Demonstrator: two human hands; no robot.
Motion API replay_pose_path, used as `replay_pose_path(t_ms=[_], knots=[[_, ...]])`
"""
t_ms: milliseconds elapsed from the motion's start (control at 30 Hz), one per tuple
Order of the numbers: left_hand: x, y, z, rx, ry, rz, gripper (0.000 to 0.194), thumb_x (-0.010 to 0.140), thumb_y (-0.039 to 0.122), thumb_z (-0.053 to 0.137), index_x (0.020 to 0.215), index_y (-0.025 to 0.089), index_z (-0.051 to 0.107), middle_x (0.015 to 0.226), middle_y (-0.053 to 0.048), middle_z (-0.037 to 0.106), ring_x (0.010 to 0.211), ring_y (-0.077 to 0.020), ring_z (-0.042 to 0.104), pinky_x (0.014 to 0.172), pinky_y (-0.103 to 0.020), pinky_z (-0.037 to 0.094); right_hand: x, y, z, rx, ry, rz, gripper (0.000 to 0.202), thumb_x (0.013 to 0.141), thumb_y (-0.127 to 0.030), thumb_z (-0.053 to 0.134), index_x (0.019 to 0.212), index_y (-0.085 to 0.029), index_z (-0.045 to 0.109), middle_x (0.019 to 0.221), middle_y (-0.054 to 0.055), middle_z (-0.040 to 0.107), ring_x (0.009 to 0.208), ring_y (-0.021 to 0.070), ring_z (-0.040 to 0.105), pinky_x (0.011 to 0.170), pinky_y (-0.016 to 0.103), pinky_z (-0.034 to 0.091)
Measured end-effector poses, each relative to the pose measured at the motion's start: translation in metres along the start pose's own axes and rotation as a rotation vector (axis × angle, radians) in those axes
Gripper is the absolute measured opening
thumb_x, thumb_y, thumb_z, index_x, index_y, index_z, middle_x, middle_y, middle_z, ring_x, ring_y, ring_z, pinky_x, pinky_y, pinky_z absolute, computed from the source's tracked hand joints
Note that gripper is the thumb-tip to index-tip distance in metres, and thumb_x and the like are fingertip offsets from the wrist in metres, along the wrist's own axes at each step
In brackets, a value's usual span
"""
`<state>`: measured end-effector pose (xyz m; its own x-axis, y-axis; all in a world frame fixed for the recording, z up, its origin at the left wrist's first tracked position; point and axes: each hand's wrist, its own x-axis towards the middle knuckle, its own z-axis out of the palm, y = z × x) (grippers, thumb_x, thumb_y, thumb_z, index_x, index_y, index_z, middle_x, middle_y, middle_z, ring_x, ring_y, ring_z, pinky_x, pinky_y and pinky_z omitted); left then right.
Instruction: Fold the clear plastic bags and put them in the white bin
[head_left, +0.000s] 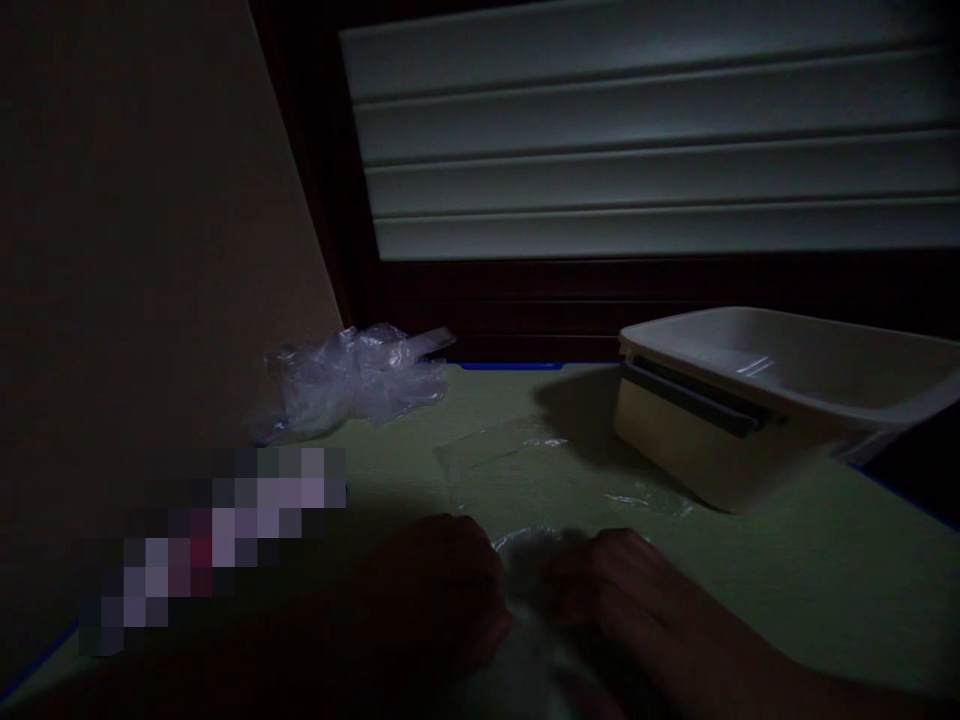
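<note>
In dim light, my left hand and my right hand are close together over the green table at the bottom middle. The fingers of both are curled closed at a clear plastic piece that spans the gap between them. Its lower part is dark and hard to make out. Beyond my hands a thin clear plastic sheet lies flat on the table.
A cream bin with a dark handle stands at the right. Crumpled clear plastic lies at the back left of the green table. A blurred-out item is at the left, by the wall.
</note>
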<state>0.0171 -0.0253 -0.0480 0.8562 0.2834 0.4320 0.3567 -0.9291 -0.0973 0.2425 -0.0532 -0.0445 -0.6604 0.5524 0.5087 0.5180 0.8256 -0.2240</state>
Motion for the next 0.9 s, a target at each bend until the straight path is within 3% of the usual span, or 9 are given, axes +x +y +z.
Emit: replay_pose_path(t_ms=[100,200,400,533,733,900], knots=[[0.022,-0.012,-0.011,-0.124,0.012,0.039,0.021,0.090,0.019,0.046,0.072,0.016,0.055,0.075,0.003,0.061,0.073,-0.0099,0.055,0.070,-0.023,0.042,0.006,-0.006,-0.015,-0.026,-0.167,0.060,0.012,0.083,-0.020,0.049,0.090,-0.019,0.059,0.087,0.006,0.065,0.083,0.0184,0.058,0.075,0.031,0.045],[0.022,-0.007,-0.014,-0.117,0.010,0.063,0.020,0.088,0.019,0.050,0.068,0.015,0.055,0.072,0.003,0.061,0.074,-0.0109,0.056,0.072,-0.024,0.043,0.011,-0.011,-0.026,0.001,-0.237,0.103,0.013,0.086,-0.017,0.047,0.084,-0.019,0.060,0.083,0.005,0.065,0.082,0.0179,0.058,0.076,0.030,0.044],[0.018,-0.001,-0.016,-0.124,0.041,0.076,0.026,0.092,0.023,0.044,0.071,0.015,0.055,0.073,0.001,0.062,0.075,-0.0124,0.056,0.072,-0.026,0.043,0.011,-0.013,-0.026,0.137,-0.171,0.268,0.014,0.082,-0.011,0.049,0.085,-0.019,0.060,0.083,0.004,0.064,0.082,0.0163,0.058,0.076,0.028,0.044],[0.019,-0.003,-0.016,-0.082,-0.023,0.084,0.020,0.087,0.023,0.054,0.068,0.016,0.054,0.070,0.002,0.060,0.072,-0.0116,0.056,0.072,-0.025,0.043,0.013,-0.011,-0.024,0.241,-0.125,0.394,0.017,0.085,-0.015,0.044,0.077,-0.019,0.058,0.075,0.003,0.064,0.072,0.0148,0.059,0.067,0.025,0.045],[0.019,-0.004,-0.015,-0.065,-0.062,0.099,0.022,0.086,0.024,0.053,0.066,0.016,0.053,0.069,0.003,0.060,0.072,-0.0114,0.056,0.071,-0.025,0.044,0.018,-0.009,-0.024,0.389,-0.114,0.560,0.019,0.084,-0.022,0.046,0.068,-0.017,0.056,0.064,0.001,0.061,0.060,0.0129,0.057,0.054,0.022,0.044],[0.018,-0.001,-0.018,-0.073,-0.054,0.073,0.020,0.088,0.024,0.052,0.071,0.015,0.056,0.075,0.002,0.063,0.081,-0.0117,0.058,0.084,-0.023,0.043,0.019,-0.008,-0.025,0.483,-0.124,0.622,0.020,0.079,-0.025,0.047,0.062,-0.018,0.055,0.056,-0.001,0.056,0.053,0.0119,0.053,0.047,0.020,0.041]])
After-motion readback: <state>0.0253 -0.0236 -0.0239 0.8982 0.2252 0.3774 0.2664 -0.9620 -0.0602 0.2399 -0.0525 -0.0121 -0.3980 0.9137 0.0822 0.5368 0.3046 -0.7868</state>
